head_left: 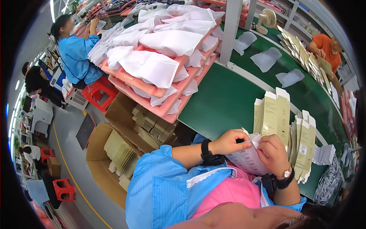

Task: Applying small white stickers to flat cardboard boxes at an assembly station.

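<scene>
Close to my body I hold a white sheet of printed labels (247, 159) between both hands. My left hand (231, 141) pinches its upper edge with thumb and forefinger. Opposite it, my right hand (273, 149) is closed on the sheet's upper right part, fingers bent. The two hands' fingertips are nearly together, and a small white flap rises between them. Just beyond my hands, flat olive-and-white cartons (271, 112) stand upright in a stack. A second bundle of cartons (303, 147) leans to the right of my right hand.
Pink trays (167, 103) piled with white pouches (164, 72) rise at the left of the green table (207, 101). Loose white pouches (267, 60) lie on the conveyor. A cardboard box (101, 152) with flat cartons stands at my left. Grey cables (328, 181) lie at right. Co-workers sit nearby.
</scene>
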### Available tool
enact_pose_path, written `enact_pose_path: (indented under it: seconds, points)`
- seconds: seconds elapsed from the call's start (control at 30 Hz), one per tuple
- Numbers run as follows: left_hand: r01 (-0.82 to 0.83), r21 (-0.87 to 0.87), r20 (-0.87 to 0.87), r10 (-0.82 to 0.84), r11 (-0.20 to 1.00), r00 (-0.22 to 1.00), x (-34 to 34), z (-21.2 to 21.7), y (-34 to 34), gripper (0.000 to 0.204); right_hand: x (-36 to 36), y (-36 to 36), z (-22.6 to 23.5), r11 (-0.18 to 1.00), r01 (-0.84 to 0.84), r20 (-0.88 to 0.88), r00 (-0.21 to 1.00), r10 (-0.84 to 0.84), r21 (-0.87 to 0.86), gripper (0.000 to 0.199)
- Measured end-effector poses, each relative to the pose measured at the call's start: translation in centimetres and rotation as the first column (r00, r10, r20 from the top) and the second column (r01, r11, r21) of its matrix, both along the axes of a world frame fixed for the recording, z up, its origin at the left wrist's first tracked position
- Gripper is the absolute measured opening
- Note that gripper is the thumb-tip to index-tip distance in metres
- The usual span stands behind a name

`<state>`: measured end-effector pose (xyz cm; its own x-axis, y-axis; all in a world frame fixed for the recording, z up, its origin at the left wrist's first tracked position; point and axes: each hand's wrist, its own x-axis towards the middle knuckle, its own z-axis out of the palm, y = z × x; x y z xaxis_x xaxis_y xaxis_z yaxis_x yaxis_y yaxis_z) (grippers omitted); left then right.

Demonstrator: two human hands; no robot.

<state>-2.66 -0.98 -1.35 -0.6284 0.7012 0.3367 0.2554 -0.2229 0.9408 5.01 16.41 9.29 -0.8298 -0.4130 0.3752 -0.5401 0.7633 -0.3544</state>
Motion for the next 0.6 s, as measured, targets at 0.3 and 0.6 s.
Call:
enact_pose_path:
  seconds: [0.3, 0.6]
  points:
    - [0.030, 0.013, -0.117, -0.028, 0.999, 0.993, -0.4, -0.2, 0.7, 0.033, 0.8, 1.6, 0.4, 0.971, 0.032, 0.317, 0.947, 0.046, -0.237, 0.016]
    - [0.104, 0.004, 0.213, -0.103, 0.995, 0.972, -0.1, -0.7, 0.1, 0.025, 1.7, 2.6, 0.3, 0.909, -0.083, 0.451, 0.848, 0.280, -0.408, 0.010]
